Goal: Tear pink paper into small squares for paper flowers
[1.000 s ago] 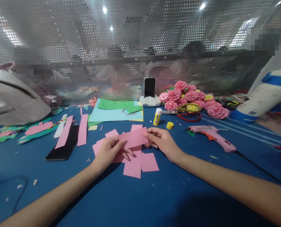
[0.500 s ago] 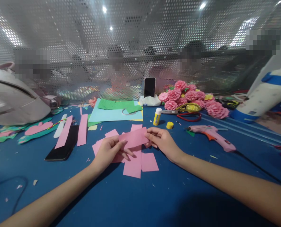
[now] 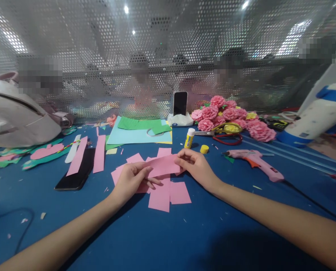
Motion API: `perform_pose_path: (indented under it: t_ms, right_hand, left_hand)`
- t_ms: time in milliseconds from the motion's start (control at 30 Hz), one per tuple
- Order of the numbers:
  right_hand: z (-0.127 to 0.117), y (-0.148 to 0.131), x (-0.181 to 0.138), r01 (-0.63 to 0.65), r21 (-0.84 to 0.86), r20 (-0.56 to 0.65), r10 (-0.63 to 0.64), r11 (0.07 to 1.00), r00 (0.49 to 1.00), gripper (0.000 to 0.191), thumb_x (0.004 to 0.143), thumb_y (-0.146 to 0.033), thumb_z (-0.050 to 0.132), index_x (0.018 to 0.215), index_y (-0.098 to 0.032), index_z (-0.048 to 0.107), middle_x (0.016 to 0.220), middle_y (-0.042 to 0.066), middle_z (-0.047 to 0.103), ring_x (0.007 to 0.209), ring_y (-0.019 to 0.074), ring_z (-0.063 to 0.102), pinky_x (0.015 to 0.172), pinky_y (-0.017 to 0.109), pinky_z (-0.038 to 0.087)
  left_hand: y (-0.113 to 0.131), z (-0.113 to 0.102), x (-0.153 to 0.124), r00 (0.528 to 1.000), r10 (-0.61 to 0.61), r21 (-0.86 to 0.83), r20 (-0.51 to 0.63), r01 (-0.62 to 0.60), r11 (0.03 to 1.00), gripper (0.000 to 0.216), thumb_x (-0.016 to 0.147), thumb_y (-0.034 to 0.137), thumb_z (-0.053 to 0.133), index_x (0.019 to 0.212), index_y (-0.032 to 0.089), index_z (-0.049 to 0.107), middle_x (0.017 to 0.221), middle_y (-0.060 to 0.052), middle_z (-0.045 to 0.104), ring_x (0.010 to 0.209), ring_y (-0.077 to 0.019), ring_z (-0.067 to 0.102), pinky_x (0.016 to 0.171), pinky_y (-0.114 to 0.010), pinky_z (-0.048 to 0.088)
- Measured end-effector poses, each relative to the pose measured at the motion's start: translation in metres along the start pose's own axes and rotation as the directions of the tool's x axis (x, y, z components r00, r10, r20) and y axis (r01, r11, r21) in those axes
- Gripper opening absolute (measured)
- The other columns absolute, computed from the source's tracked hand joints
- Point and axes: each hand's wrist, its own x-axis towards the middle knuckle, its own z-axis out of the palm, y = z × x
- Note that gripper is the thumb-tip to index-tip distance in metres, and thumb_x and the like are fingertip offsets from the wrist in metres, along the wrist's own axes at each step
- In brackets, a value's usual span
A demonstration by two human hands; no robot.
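A pink paper rectangle is held just above the blue table. My left hand pinches its left end, and my right hand pinches its right end. Both hands are closed on the paper. Under and around it lie several more pink paper pieces flat on the table. An open yellow glue stick stands just beyond my right hand, with its yellow cap beside it.
A pink glue gun lies right of my hands, scissors and pink paper flowers behind it. A black phone and pink strips lie at left. Coloured sheets, a propped phone and a perforated screen stand at the back.
The pink rectangle has dropped slightly and tilted flatter between my hands. Both hands keep their grip and have barely shifted.
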Motion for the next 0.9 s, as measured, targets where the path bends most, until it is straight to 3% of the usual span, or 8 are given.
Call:
perform_pose_path:
  t_ms: [267, 400, 600, 800, 900]
  right_hand:
    - [-0.0007, -0.0003, -0.0007, 0.120, -0.074, -0.021, -0.122, 0.990, 0.992, 0.038, 0.084, -0.044, 0.061, 0.062, -0.020, 0.042, 0.061, -0.005, 0.037, 0.057, 0.0103, 0.038, 0.053, 0.025, 0.032]
    - [-0.0004, -0.0013, -0.0008, 0.049, -0.083, 0.026, -0.047, 0.995, 0.999, 0.037, 0.086, -0.049, 0.057, 0.067, -0.020, 0.044, 0.062, -0.004, 0.039, 0.057, 0.0107, 0.039, 0.053, 0.024, 0.032]
    - [0.0026, 0.0003, -0.0020, 0.026, -0.144, 0.125, -0.008, 0.989, 0.992, 0.046, 0.085, -0.054, 0.055, 0.059, -0.020, 0.041, 0.058, -0.004, 0.039, 0.059, 0.0130, 0.052, 0.054, 0.024, 0.038]
    - [0.0007, -0.0003, -0.0030, 0.009, -0.173, 0.146, 0.017, 0.985, 0.989, 0.047, 0.089, -0.052, 0.050, 0.057, -0.019, 0.049, 0.047, -0.005, 0.041, 0.042, 0.0084, 0.037, 0.045, 0.023, 0.029]
    - [0.0008, -0.0001, -0.0032, 0.048, -0.223, 0.164, -0.011, 0.974, 0.986, 0.043, 0.088, -0.050, 0.053, 0.060, -0.018, 0.052, 0.053, -0.004, 0.047, 0.047, 0.0093, 0.041, 0.048, 0.024, 0.029]
  left_hand:
    - [-0.0033, -0.0007, -0.0002, 0.998, -0.042, 0.013, 0.045, 0.042, 0.999, 0.025, 0.085, 0.036, 0.061, 0.087, 0.011, 0.060, 0.069, -0.012, 0.075, 0.056, -0.0158, 0.071, 0.049, -0.019, 0.054]
    - [-0.0028, -0.0025, 0.0020, 0.999, -0.005, -0.020, 0.042, 0.006, 1.000, 0.024, 0.085, 0.035, 0.061, 0.081, 0.012, 0.058, 0.068, -0.012, 0.075, 0.059, -0.0193, 0.073, 0.049, -0.021, 0.055]
    - [-0.0023, -0.0061, 0.0039, 0.997, 0.081, -0.028, 0.010, -0.081, 0.996, 0.024, 0.086, 0.034, 0.062, 0.080, 0.012, 0.057, 0.068, -0.013, 0.075, 0.065, -0.0246, 0.074, 0.057, -0.029, 0.060]
    - [-0.0052, -0.0083, 0.0047, 0.995, 0.096, -0.024, 0.015, -0.096, 0.995, 0.024, 0.087, 0.035, 0.060, 0.079, 0.013, 0.055, 0.069, -0.013, 0.075, 0.065, -0.0242, 0.074, 0.057, -0.030, 0.059]
    - [-0.0045, -0.0084, 0.0049, 0.995, 0.100, -0.026, 0.003, -0.100, 0.995, 0.023, 0.087, 0.034, 0.060, 0.080, 0.013, 0.055, 0.068, -0.012, 0.075, 0.066, -0.0244, 0.074, 0.057, -0.029, 0.059]
